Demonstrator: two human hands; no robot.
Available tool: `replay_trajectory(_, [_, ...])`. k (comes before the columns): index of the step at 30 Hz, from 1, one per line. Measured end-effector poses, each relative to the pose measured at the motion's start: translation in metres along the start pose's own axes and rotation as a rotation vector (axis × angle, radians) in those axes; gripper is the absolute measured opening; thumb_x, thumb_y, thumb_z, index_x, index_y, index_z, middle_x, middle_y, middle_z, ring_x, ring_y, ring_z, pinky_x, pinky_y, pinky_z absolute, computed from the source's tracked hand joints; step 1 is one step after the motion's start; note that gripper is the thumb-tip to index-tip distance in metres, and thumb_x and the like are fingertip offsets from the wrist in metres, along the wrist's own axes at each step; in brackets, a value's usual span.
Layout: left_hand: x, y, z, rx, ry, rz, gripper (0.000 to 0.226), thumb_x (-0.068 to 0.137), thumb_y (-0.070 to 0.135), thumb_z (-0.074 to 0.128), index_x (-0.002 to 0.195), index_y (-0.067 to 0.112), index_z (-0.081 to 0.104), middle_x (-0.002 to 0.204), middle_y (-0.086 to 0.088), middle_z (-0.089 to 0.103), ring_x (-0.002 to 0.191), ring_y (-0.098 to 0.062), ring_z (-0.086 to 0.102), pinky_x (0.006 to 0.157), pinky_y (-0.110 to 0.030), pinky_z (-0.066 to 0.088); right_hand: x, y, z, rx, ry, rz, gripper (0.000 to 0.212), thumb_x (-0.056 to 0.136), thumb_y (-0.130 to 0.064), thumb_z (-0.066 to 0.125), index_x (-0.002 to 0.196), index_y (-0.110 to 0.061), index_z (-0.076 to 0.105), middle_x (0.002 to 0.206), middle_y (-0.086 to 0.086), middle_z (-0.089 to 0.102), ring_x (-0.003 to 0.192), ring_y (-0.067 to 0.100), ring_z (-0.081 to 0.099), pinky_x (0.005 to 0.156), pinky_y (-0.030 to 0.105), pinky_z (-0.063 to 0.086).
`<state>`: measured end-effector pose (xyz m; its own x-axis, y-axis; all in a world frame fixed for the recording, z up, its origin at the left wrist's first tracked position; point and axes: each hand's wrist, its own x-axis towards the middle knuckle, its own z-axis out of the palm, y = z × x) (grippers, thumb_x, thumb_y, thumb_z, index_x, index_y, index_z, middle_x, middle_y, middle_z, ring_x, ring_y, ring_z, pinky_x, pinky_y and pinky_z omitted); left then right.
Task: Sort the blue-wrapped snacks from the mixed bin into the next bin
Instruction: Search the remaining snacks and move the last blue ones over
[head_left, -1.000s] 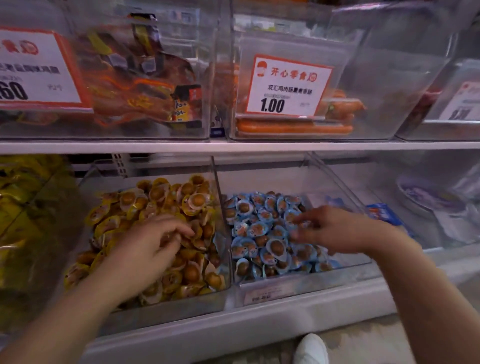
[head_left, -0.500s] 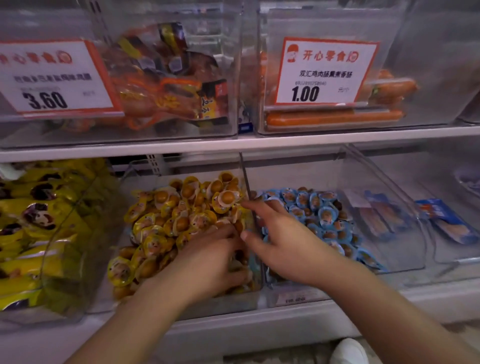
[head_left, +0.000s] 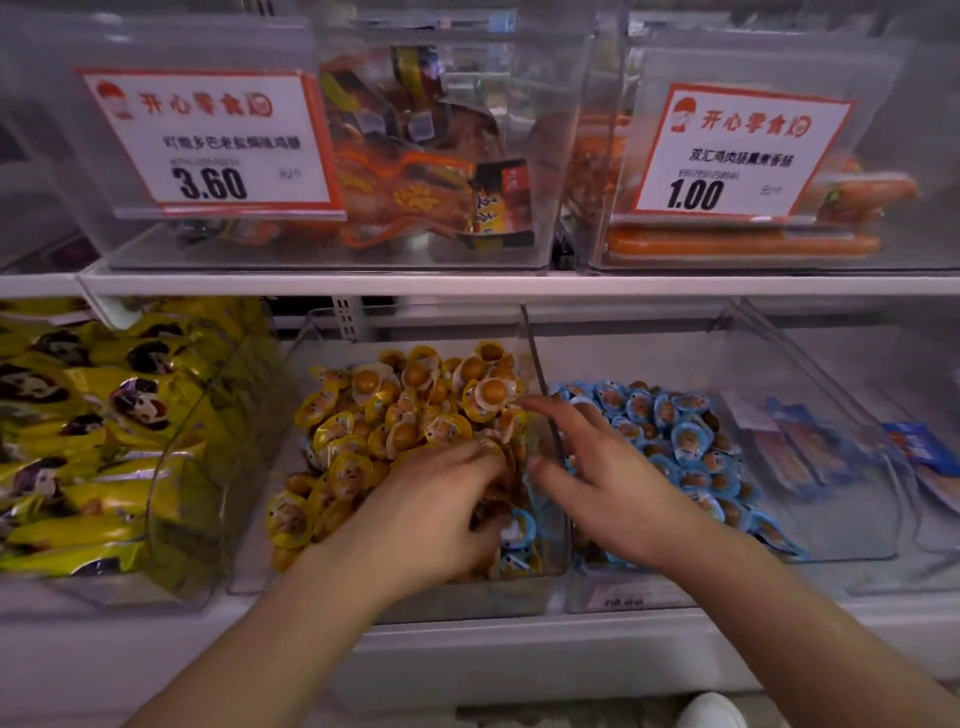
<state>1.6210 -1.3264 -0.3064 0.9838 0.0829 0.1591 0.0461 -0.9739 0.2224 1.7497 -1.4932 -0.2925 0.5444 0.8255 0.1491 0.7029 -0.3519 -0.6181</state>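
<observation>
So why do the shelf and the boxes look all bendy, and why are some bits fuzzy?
Head view: the wide lens bows the white shelf edge and tilts the clear bins outward. The right hand is a little smeared, likely from motion, and the blue-wrapped snacks are soft. The 3.60 price card reads sharply; pale glare washes the upper clear bin fronts.

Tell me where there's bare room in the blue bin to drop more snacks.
The blue bin has bare floor at its back, behind the blue-wrapped snacks, and on its right side, beside the flat blue packets. The front left is crowded: the pile sits there and the right hand hovers over the divider. The mixed bin is almost full.
</observation>
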Motion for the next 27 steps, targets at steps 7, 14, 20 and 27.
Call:
replay_trajectory(7, [0.024,0.021,0.022,-0.035,-0.116,-0.075,0.072,0.076,0.051,0.071,0.136,0.024,0.042,0.125,-0.003,0.049,0.111,-0.025,0.055,0.084,-0.031,0.046,-0.002,0.0,0.005,0.028,0.03,-0.018,0.045,0.1,-0.043,0.043,0.142,-0.052,0.031,0.135,-0.006,0.043,0.111,0.017,0.056,0.094,0.036,0.046])
replay_trajectory(14, [0.029,0.032,0.016,0.094,-0.267,-0.089,0.071,0.083,0.049,0.069,0.141,0.019,0.042,0.134,-0.013,0.052,0.114,-0.035,0.056,0.091,-0.04,0.05,-0.005,0.003,0.006,0.054,0.031,-0.01,0.047,0.101,-0.048,0.041,0.145,-0.056,0.026,0.139,-0.007,0.043,0.117,0.014,0.054,0.097,0.032,0.045])
replay_trajectory(20, [0.028,0.026,0.016,0.003,-0.307,-0.093,0.054,0.081,0.049,0.068,0.126,0.025,0.051,0.113,-0.004,0.065,0.1,-0.027,0.063,0.077,-0.032,0.051,-0.006,0.003,0.007,0.046,0.041,-0.016,0.049,0.1,-0.05,0.04,0.145,-0.057,0.021,0.142,-0.007,0.04,0.121,0.015,0.054,0.096,0.027,0.044])
replay_trajectory(27, [0.027,0.013,0.029,-0.296,-0.244,-0.213,0.039,0.076,0.034,0.072,0.109,0.041,0.053,0.098,0.016,0.064,0.086,-0.002,0.062,0.071,-0.02,0.053,-0.004,0.001,0.006,0.056,0.024,0.001,0.05,0.1,-0.049,0.041,0.144,-0.059,0.02,0.144,-0.006,0.04,0.124,0.016,0.053,0.097,0.026,0.043])
